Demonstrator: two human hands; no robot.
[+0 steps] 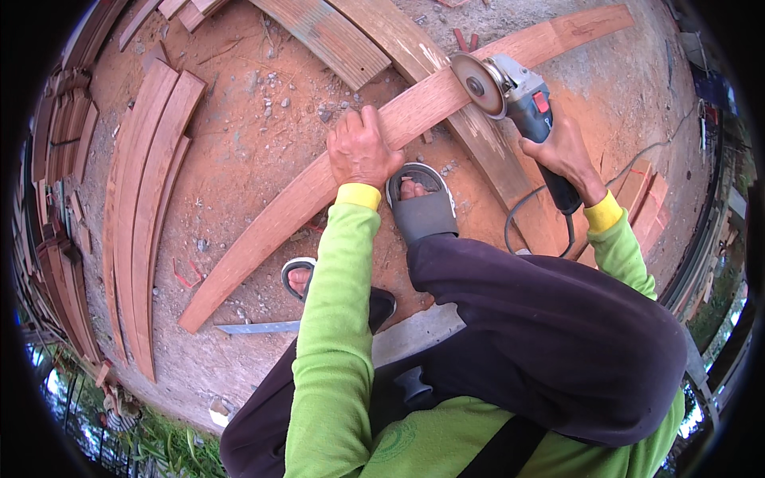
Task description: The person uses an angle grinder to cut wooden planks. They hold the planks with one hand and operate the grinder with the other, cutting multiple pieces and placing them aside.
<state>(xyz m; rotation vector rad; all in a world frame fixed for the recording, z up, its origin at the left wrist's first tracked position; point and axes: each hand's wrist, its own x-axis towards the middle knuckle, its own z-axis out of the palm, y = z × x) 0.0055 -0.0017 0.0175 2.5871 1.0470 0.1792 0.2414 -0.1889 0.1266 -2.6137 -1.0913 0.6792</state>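
My left hand (358,147) is closed over a long reddish wooden plank (275,227), gripping it near its middle. The plank runs from the lower left to the upper right and crosses over a thicker timber (494,163). In my right hand (567,147) is an angle grinder (532,107) with a blue-black body, a grey head and a red switch. Its round disc (478,85) stands at the plank, right of my left hand. Whether the disc spins or cuts into the wood cannot be told.
Several planks (147,207) lie stacked at the left. A ribbed board (327,36) lies at the top. The grinder's black cord (510,227) loops beside my right knee. A metal ruler or square (259,327) rests near my left sandal (300,276). My other sandal (426,215) is close to the plank.
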